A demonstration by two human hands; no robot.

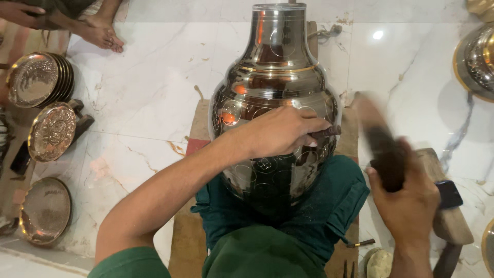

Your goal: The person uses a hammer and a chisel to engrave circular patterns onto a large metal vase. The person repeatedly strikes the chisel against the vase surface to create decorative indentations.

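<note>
Head view: the left hand point(280, 131) lies across the belly of a large polished metal vase point(275, 98), its grip pinched around a short dark chisel point(325, 132) whose tip meets the engraved surface at the vase's right flank. The right hand point(409, 203) is closed in a fist around the handle of a hammer point(381, 141), raised to the right of the vase and smeared by motion, so its head cannot be made out clearly.

The vase rests tilted on the person's lap, on dark green cloth point(329, 206), its neck pointing away toward the top edge and its base hidden by the lap. Circular motifs are cut into its lower body. Under it runs a brown mat point(188, 242) on a white marble floor point(139, 92).

Bare marble lies open between the vase and the left edge, where embossed brass plates point(41, 103) lean in a row. A wooden block point(447, 216) sits just beside the right hand, with a dark object on it, partly hidden. Another person's feet point(100, 31) are cut off at the upper left corner; shiny vessels point(476, 59) are cropped by the right edge.
</note>
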